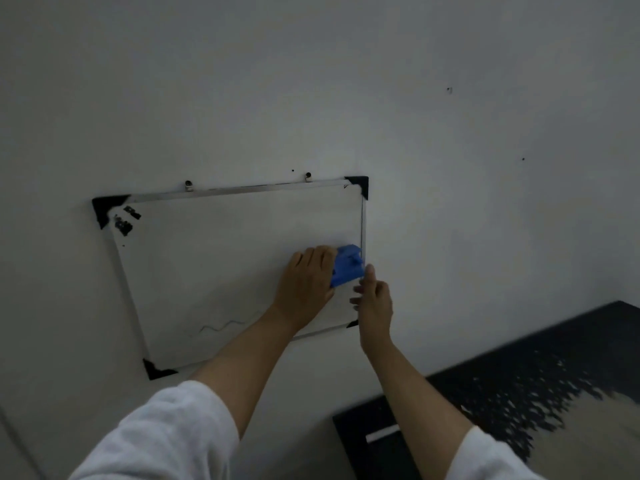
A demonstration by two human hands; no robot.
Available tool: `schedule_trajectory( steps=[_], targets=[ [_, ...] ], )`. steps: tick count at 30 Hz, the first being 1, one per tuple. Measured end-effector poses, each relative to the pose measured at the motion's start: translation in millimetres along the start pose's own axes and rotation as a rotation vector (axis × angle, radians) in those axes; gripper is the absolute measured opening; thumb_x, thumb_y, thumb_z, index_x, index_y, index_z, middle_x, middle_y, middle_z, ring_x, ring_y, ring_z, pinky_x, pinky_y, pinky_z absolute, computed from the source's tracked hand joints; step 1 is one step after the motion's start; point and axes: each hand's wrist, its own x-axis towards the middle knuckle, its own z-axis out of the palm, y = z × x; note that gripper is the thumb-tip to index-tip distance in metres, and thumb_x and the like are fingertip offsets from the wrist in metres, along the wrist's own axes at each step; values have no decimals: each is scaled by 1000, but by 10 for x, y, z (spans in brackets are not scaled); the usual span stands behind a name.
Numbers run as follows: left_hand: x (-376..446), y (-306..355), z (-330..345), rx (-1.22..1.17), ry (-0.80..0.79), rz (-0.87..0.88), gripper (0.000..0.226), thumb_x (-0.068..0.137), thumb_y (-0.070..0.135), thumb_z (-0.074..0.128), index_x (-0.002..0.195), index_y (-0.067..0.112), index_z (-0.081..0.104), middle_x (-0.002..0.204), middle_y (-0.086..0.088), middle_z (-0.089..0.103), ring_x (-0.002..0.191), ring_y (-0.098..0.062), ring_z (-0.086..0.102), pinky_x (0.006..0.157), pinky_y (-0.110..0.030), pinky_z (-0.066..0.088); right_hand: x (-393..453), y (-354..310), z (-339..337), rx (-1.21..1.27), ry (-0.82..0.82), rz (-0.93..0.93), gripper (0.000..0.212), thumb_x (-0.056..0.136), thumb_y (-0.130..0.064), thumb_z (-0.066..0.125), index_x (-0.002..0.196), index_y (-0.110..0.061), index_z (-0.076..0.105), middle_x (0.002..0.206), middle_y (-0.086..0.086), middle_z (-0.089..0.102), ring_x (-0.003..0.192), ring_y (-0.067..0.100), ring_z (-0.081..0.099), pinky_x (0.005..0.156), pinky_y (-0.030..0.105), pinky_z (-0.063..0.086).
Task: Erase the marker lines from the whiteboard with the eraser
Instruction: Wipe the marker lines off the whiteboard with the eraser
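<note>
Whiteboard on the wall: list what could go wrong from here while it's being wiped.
1. The whiteboard hangs tilted from two small hooks; hard pressure from the left hand could shift it or knock it off.
2. The eraser sits by the right frame edge, so a stroke may slip onto the wall.
3. The faint zigzag line lies low, beside the left forearm, and might be missed.

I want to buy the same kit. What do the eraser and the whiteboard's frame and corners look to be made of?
Eraser: likely moulded plastic, uniform bright blue with a raised grip. Whiteboard: smooth pale writing surface; its frame looks like thin metal, silvery with a faint sheen. Corner caps: probably matte black plastic.
</note>
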Motion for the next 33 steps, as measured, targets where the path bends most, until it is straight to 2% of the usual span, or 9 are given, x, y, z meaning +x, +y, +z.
schedule_trajectory(
  steps=[3, 9, 12, 16, 19, 23, 28, 30, 33],
  targets=[
    [-67, 86, -59, 41, 32, 83, 58, 61, 14, 81, 107, 8, 46, 89, -8, 64, 74, -23, 59, 71, -29, 32, -107, -138, 114, 193, -126, 72, 63, 88, -58, 49, 99, 3, 58, 95, 21, 67, 86, 28, 65, 76, 40, 54],
    [-294, 44, -163, -191, -42, 77, 74, 62, 27, 88, 118, 7, 44, 105, -12, 65, 89, -25, 63, 76, -31, 52, -122, -306, 116, 269, -180, 138, 20, 89, -27, 64, 95, -9, 58, 93, 9, 66, 87, 23, 65, 73, 36, 56],
    [-539, -167, -285, -193, -69, 63, 75, 73, 49, 76, 127, 6, 48, 121, -11, 62, 105, -22, 55, 90, -28, 42, -40, -305, 57, 48, -60, -117, 22, 86, -23, 68, 90, -6, 54, 85, 10, 60, 78, 22, 60, 65, 32, 49],
    [-932, -611, -485, 37, -113, 42, 85, 69, 55, 76, 132, 4, 50, 140, -13, 51, 122, -29, 50, 104, -39, 35, 94, -232, -10, -319, 97, -358, 52, 85, -27, 68, 127, -9, 45, 123, 11, 53, 113, 30, 49, 83, 28, 37],
    [-1230, -900, -645, 188, -190, -3, 106, 60, 57, 81, 142, 5, 39, 151, -14, 38, 135, -32, 40, 110, -49, 31, 98, -106, 69, -535, 76, -374, 60, 87, -32, 66, 137, -15, 39, 132, 14, 46, 117, 34, 43, 83, 33, 32],
    [-1543, -1196, -840, 397, -309, -56, 126, 54, 61, 82, 151, 4, 25, 159, -14, 19, 146, -34, 21, 114, -59, 23, -121, 171, 283, -794, 65, -418, 65, 82, -27, 71, 137, -11, 41, 123, 18, 53, 105, 39, 48, 81, 47, 43],
    [-1787, -1456, -911, 536, -387, -129, 136, 51, 56, 85, 153, 2, 13, 161, -15, 9, 148, -34, 13, 117, -60, 14, -225, 549, 314, -981, -98, -791, 68, 71, -24, 81, 130, -11, 51, 108, 13, 62, 80, 34, 53, 66, 40, 44],
    [-1835, -1516, -904, 543, -382, -163, 137, 50, 51, 88, 152, 1, 13, 161, -16, 9, 148, -34, 13, 117, -60, 14, -68, 533, 222, -892, -37, -708, 64, 77, -24, 76, 133, -11, 47, 113, 14, 59, 91, 36, 53, 74, 40, 41],
    [-1858, -1558, -862, 545, -383, -181, 138, 48, 49, 89, 152, 0, 13, 161, -17, 10, 147, -35, 14, 117, -60, 13, 53, 480, 222, -537, 215, -286, 63, 86, -27, 67, 139, -10, 38, 131, 16, 50, 114, 38, 45, 90, 38, 36]
  ],
)
